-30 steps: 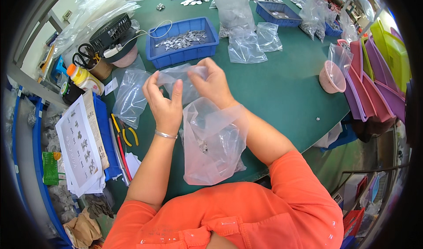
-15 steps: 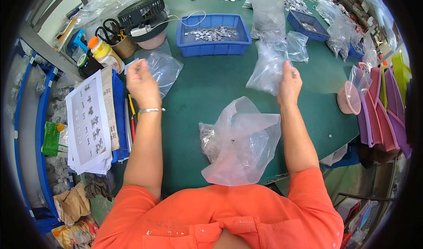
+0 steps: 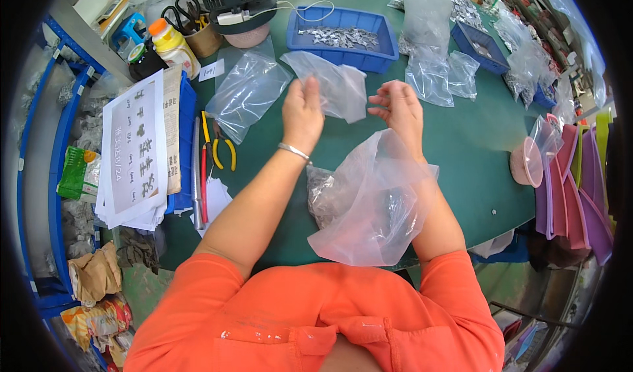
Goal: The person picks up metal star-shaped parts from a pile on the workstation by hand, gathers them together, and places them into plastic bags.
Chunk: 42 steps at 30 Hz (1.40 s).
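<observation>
"What's changed over the table (image 3: 475,151)?"

"Near the tray (image 3: 380,61), beyond the big bag (image 3: 369,207), a small bag (image 3: 339,90) now sits in the left hand's (image 3: 303,114) pinch."

"And the right hand (image 3: 403,114)?"

"Half-curled, seemingly empty, no longer gripping a bag, so holding now falls to the left."

The small plastic bag (image 3: 339,90) is tinted misty white, the tabletop (image 3: 461,148) dark green. Silver pieces (image 3: 339,38) are framed by a blue tray (image 3: 343,58). The orange shirt (image 3: 264,306) is flecked with white; a yellow bottle (image 3: 173,45) is capped in orange.
</observation>
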### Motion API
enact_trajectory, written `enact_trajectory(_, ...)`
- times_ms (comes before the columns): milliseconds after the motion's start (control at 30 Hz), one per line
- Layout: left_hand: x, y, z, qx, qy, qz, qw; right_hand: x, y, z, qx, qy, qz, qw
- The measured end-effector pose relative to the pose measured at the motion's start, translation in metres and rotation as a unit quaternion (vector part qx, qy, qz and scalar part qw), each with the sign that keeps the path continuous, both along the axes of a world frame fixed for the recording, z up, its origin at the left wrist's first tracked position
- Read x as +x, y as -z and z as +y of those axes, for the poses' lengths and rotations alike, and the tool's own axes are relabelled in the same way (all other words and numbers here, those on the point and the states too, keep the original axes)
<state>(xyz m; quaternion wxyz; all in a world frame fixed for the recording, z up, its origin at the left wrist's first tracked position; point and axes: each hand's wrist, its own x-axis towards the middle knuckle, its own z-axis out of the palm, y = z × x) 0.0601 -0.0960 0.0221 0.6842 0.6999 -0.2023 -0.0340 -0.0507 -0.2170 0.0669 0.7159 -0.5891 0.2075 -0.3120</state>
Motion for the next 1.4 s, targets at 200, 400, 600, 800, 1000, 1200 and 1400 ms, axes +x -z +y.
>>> enact_trajectory(200,-0.005,-0.024,0.001,-0.015,0.072,-0.011,0.997,-0.004,0.004,0.001,0.118,-0.186,0.063,0.973)
enact_trajectory(400,-0.004,-0.032,0.015,-0.061,0.087,0.148,0.983,0.001,0.001,-0.012,0.254,-0.086,-0.017,0.963)
enact_trajectory(600,0.005,-0.019,0.02,-0.101,0.056,0.142,0.983,-0.003,-0.001,-0.018,0.189,-0.138,-0.001,0.972)
enact_trajectory(800,0.005,-0.015,0.023,-0.092,0.05,0.118,0.987,-0.001,-0.005,-0.018,0.17,-0.142,-0.015,0.975)
enact_trajectory(1000,-0.001,-0.013,0.018,-0.07,0.086,0.092,0.99,0.008,0.036,-0.017,-0.034,-0.082,0.068,0.994)
enact_trajectory(1200,0.001,0.012,0.023,0.138,0.055,0.08,0.986,-0.003,0.053,-0.028,-0.506,0.137,0.124,0.842)
enact_trajectory(1400,-0.004,0.02,0.027,0.176,0.074,0.122,0.974,-0.002,0.057,-0.021,-0.547,-0.098,0.134,0.82)
